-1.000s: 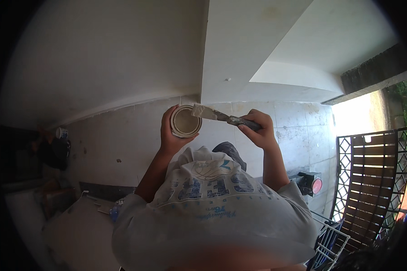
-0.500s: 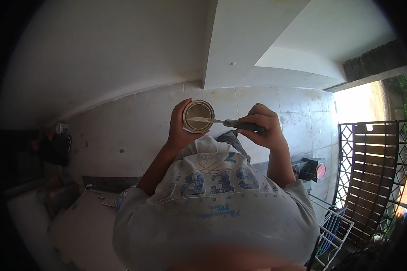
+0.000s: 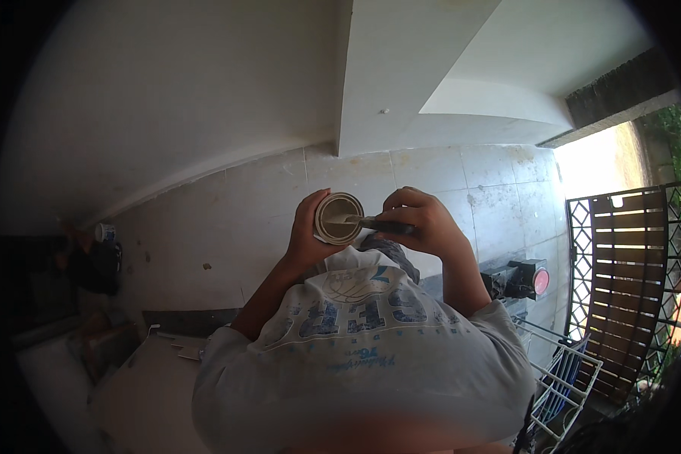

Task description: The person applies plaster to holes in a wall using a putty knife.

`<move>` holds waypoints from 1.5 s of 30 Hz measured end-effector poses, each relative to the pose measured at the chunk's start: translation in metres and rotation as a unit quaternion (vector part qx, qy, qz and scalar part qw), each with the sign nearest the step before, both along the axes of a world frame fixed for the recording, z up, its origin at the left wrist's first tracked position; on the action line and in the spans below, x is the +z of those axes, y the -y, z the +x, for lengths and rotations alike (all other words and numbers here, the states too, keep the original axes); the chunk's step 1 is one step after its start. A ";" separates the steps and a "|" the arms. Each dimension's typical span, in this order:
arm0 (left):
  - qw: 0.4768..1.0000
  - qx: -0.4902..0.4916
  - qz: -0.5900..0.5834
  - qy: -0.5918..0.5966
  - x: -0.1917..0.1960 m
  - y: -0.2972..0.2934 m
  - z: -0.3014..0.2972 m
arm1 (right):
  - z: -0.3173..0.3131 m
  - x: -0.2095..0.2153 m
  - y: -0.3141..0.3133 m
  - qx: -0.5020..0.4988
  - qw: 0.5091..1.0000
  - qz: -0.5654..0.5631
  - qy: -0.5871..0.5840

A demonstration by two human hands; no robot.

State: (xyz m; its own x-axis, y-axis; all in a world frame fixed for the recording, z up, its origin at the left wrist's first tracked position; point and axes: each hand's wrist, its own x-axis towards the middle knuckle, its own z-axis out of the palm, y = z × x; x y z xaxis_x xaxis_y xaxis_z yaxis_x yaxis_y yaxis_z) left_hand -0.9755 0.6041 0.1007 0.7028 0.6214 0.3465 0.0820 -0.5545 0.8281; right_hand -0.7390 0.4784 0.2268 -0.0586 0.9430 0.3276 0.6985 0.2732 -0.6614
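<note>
My left hand (image 3: 304, 240) grips a small round can (image 3: 339, 218) of pale putty, its open top facing the camera. My right hand (image 3: 422, 221) holds a narrow putty knife (image 3: 374, 222) by its dark handle. The blade tip is inside the can's opening. Both hands are raised in front of my chest, above my white printed shirt (image 3: 356, 340). The tiled floor (image 3: 265, 219) lies far below them.
A white wall (image 3: 166, 91) and a square white column (image 3: 408, 68) rise ahead. A metal gate (image 3: 628, 287) stands at the right, a white wire rack (image 3: 564, 382) below it, and a dark machine with a red disc (image 3: 523, 278) on the floor. Clutter and another can (image 3: 104, 231) lie at left.
The can and both hands have shifted slightly right and lower in view. The knife went from resting across the can's rim to dipping its blade tip inside the can.
</note>
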 end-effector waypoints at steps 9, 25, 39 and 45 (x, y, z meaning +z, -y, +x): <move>0.999 -0.027 0.007 -0.020 0.001 -0.001 0.003 | -0.002 0.004 -0.009 0.016 1.000 0.000 -0.007; 0.999 -0.007 0.042 0.017 -0.002 -0.025 0.004 | 0.000 0.008 -0.013 0.028 1.000 0.009 -0.002; 0.987 -0.133 0.087 0.033 0.066 -0.069 0.019 | -0.005 0.054 -0.024 0.028 0.995 0.076 0.058; 0.984 -0.177 0.004 0.035 0.072 -0.075 0.019 | -0.006 0.055 -0.039 0.043 0.996 0.057 0.050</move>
State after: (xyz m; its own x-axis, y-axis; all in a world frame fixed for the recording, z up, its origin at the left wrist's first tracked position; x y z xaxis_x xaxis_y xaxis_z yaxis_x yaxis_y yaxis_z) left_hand -0.9570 0.6786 0.1725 0.8484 0.3401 0.4056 -0.1744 -0.5439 0.8208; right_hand -0.7454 0.5173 0.2818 -0.1751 0.8900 0.4211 0.7298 0.4044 -0.5513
